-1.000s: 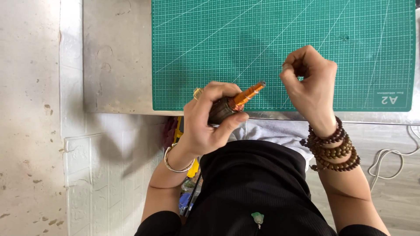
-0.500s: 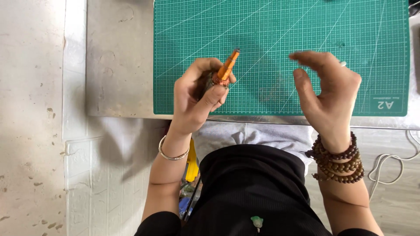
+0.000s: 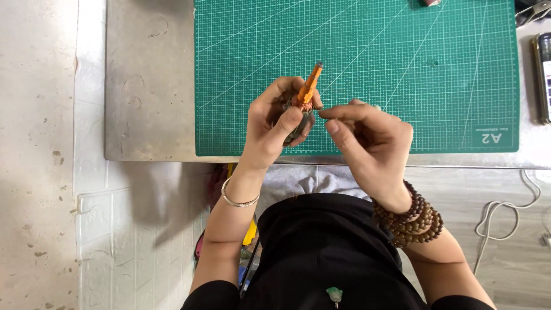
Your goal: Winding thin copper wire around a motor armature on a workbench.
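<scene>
The work surface is a grey metal-topped table (image 3: 149, 86) carrying a large green gridded cutting mat (image 3: 402, 69), seen from above; pale, stained floor lies beyond the table's edge, and a white cable (image 3: 499, 221) trails along the floor on the right-hand side.

The left hand (image 3: 272, 123) is closed around a small dark object with an orange tapered shaft (image 3: 308, 89). The dark body sits in the curl of the fingers with the thumb pressed across it; the shaft projects up and away from the grip, over the mat and clear of its surface. Copper-coloured material shows at the point where the shaft meets the body. What the object is cannot be determined with certainty.

The right hand (image 3: 367, 140) sits just beside that grip, on its right. Thumb and forefinger are pinched narrowly together, their tips reaching to the base of the shaft. Whether they hold something fine, such as a wire, cannot be told; nothing is visible between them.

Progress, judged from present condition only: the object is in hand and under fine work at the junction of shaft and body. No finished or loose parts lie on the mat near the hands, so the extent of completion cannot be established.

A phone (image 3: 542, 77) lies at the far right edge of the table, well apart from the grip. A metal bangle (image 3: 238, 201) is on the left wrist, brown bead bracelets (image 3: 410, 218) on the right.
</scene>
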